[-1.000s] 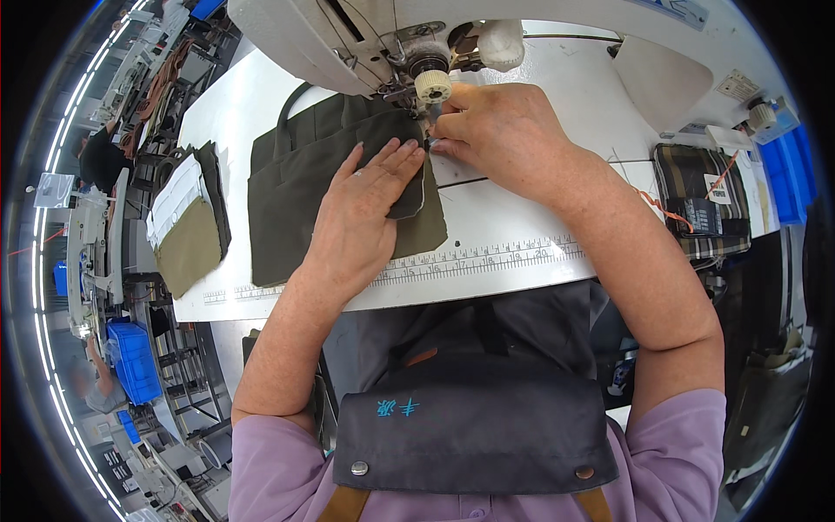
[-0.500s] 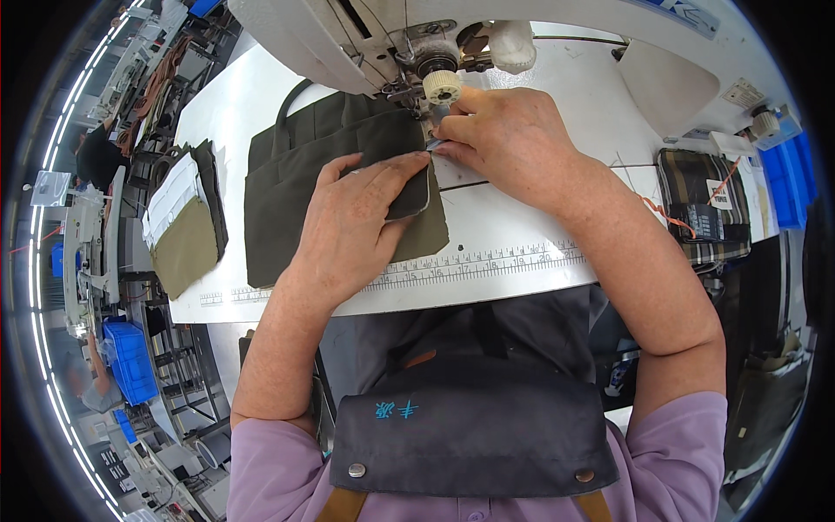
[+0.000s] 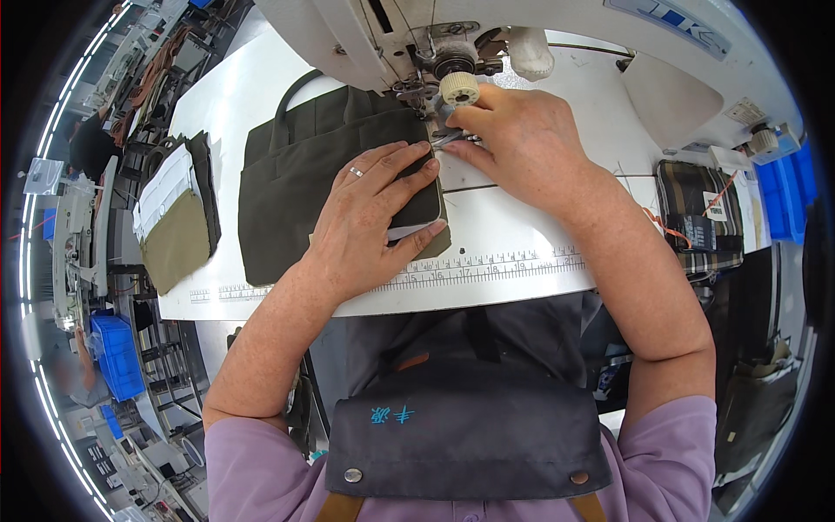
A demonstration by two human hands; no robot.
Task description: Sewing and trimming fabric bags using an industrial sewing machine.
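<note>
A dark olive fabric bag piece (image 3: pixel 287 204) with a loop handle (image 3: pixel 285 113) lies on the white sewing table, its far right corner by the presser foot of the sewing machine (image 3: pixel 417 91). My left hand (image 3: pixel 361 213) rests flat on its right part, fingers stretched and a little apart, thumb along the near edge. Close to the needle area, my right hand (image 3: pixel 531 143) is closed round small metal thread snips (image 3: pixel 449 139). Their blades point left to the fabric's right edge, near my left fingertips. The palm hides most of the tool.
A stack of olive and white fabric pieces (image 3: pixel 178 222) lies at the left. On the right sits a folded plaid fabric item (image 3: pixel 696 209) with tags and orange cord. A printed ruler (image 3: pixel 487 268) runs along the table's near edge. Blue bins (image 3: pixel 117 357) stand beyond at left.
My left hand has straightened its fingers and lies flatter on the fabric. The snips in my right hand have turned and show more clearly. The whole view has shifted slightly.
</note>
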